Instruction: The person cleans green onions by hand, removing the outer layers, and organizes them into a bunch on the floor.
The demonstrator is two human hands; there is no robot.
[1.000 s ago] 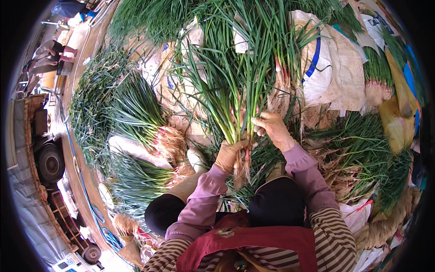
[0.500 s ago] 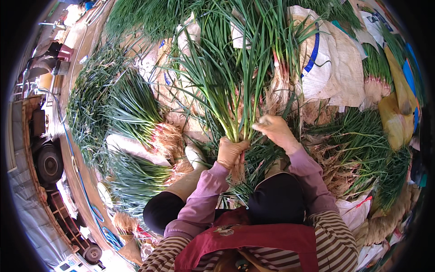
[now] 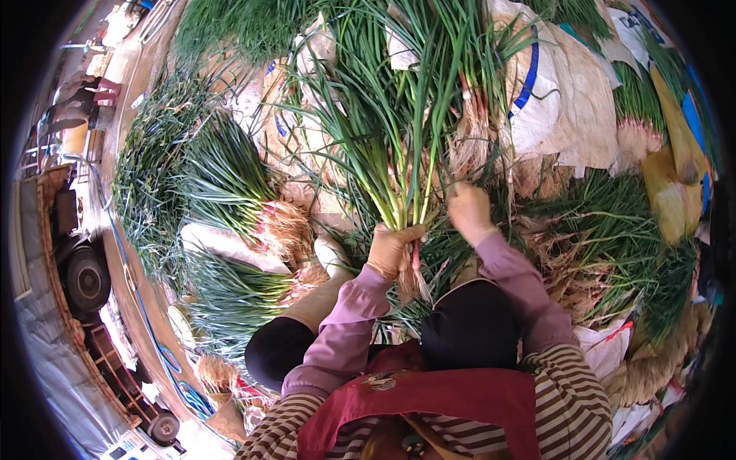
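Scallions stand up in a big bunch in the middle of the view, held just above the person's knees. The left hand is closed tight around the bunch near its bottom. The pale stalks go into the fist, and the stringy brown roots hang out under it. The fingers wrap around the far side, so their tips are hidden. The long green leaves fan out above the fist toward the top edge.

The right hand is just beside the bunch, on its right, down among more stalks. Its fingers are bent, but leaves cover them, so I cannot tell if they hold anything. Both arms wear purple sleeves.

More bundles of scallions lie on the ground to the left, with their roots pointing right. Another heap lies to the right. A white sack with a blue stripe sits behind, partly under the greens. The far left is dark and bent, and a wheel shows there.
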